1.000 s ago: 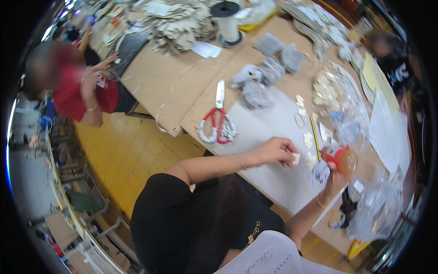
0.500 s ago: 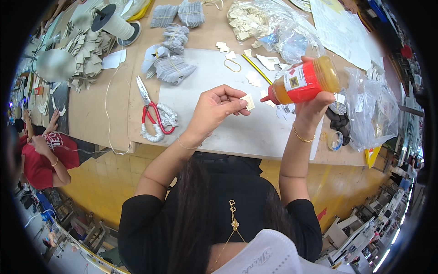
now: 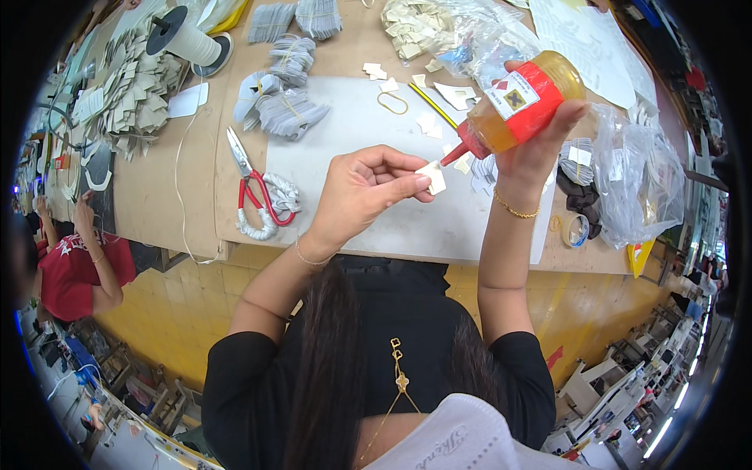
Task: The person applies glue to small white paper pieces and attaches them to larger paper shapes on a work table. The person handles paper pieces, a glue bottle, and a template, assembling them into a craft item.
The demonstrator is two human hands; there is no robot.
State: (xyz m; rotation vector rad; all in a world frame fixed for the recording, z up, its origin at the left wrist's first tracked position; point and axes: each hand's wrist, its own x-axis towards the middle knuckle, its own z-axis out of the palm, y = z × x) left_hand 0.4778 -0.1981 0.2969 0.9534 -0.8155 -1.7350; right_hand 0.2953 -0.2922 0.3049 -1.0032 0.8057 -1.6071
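Behind the bottle [image 3: 523, 104], right hand [image 3: 529, 162], partly hidden

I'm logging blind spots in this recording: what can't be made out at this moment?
All in the head view:
Right hand: most fingers hidden behind the amber bottle with a red band.
Small flat cream piece: gripped edge covered by the left hand.
Red pointed nozzle: too small at the tip to tell whether it touches the piece.
Co-worker in a red shirt: partly lost in the dark lens rim.
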